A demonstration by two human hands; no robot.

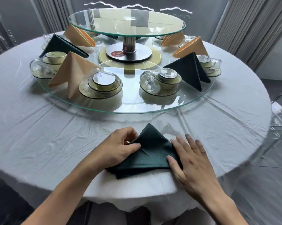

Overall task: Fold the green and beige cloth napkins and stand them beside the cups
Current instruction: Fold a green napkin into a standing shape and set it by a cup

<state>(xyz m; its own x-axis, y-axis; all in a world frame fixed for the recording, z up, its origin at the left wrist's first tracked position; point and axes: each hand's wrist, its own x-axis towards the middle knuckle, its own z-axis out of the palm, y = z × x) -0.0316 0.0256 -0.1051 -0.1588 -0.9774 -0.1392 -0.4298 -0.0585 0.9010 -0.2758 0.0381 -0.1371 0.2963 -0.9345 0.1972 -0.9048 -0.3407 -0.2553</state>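
Observation:
A dark green napkin (149,151) lies folded into a triangle on the white tablecloth near the front edge, its point facing away from me. My left hand (119,147) pinches its left fold with curled fingers and thumb. My right hand (189,157) rests flat on its right side, fingers spread. On the glass turntable (120,108) folded napkins stand beside wrapped cup sets: a beige one (72,73) at front left, a green one (189,70) at front right, another green one (60,44) and beige ones (79,35) (192,47) further back.
Two wrapped cup-and-saucer sets (101,85) (161,82) stand at the turntable's front. A raised glass tier (127,21) on a metal post (128,44) fills the centre. Clear chairs stand around the round table, one at right (281,120).

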